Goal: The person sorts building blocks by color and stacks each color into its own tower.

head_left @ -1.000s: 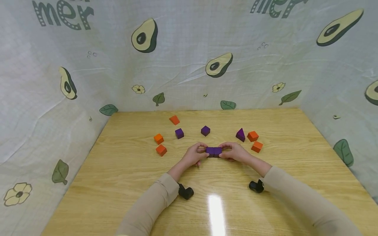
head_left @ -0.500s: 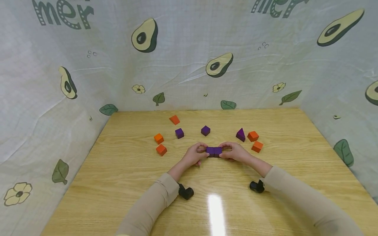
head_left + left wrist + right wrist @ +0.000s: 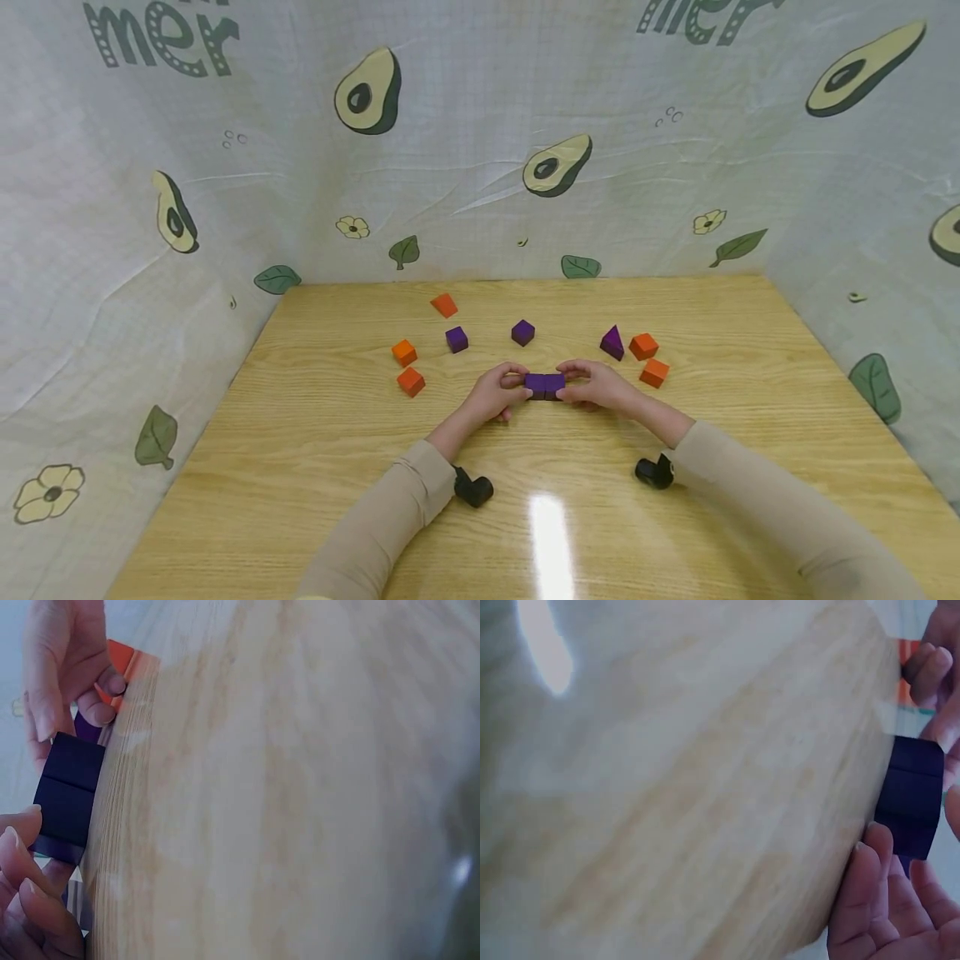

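Pinching the left block (image 3: 535, 385) in our left grip (image 3: 491, 395) and the right block (image 3: 554, 385) in our right grip (image 3: 600, 388), we hold the pair side by side, touching, near the middle of the desk (image 3: 337, 467). Both look plain purple, flat-faced and straight-edged, nearly black in our left wrist view. Behind, we read "mer" twice in grey-green letters (image 3: 165, 42) on the pale cloth (image 3: 465, 92).

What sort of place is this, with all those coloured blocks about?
Possibly a makeshift indoor play or filming corner; the wider room is out of view. A pale avocado-print cloth hangs behind a light wood-grain table, with small purple geometric blocks and orange geometric blocks on it.
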